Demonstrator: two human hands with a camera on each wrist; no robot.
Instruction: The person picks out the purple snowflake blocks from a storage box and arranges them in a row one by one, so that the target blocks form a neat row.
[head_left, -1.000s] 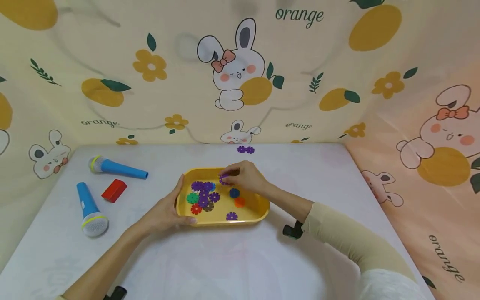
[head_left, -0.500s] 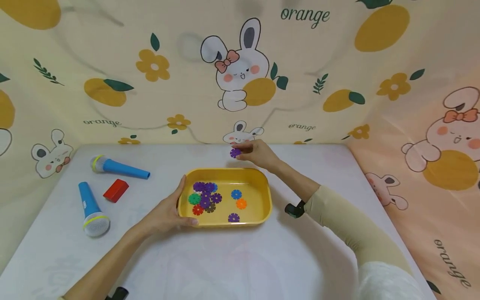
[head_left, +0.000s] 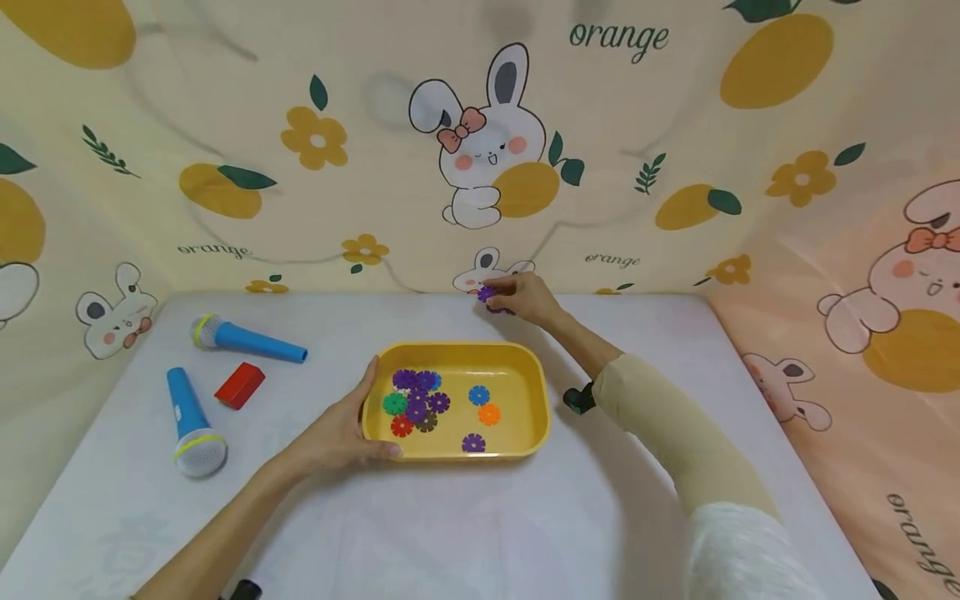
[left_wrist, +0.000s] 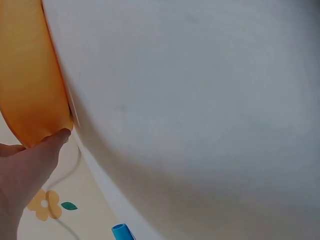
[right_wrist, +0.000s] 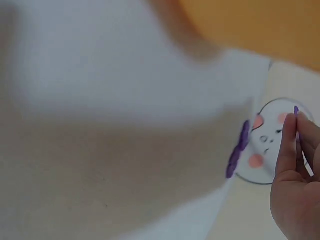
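A yellow plastic tray (head_left: 517,433) stands mid-table. My left hand (head_left: 337,433) grips its left end, thumb over the near rim; the left wrist view shows the thumb against the tray's side (left_wrist: 35,75). Between thumb and fingers of my right hand (head_left: 528,300) is a purple snowflake disc (head_left: 487,295), pinched at the table's far edge. In the right wrist view, two flat purple discs (right_wrist: 237,150) lie on the table beside the right hand (right_wrist: 297,175); the hand mostly covers them in the head view. Purple, green (head_left: 395,404), red, brown, blue and orange discs lie inside the tray.
Two blue toy microphones with silver heads lie at the left, one at the back (head_left: 251,340), one nearer (head_left: 187,400). A red block (head_left: 240,386) sits between them. A patterned cloth wall (head_left: 405,192) rises behind the white table (head_left: 450,533).
My right hand has lifted a purple disc out of the tray and carried it back to the pair of purple discs at the far edge. The left hand stays on the tray.
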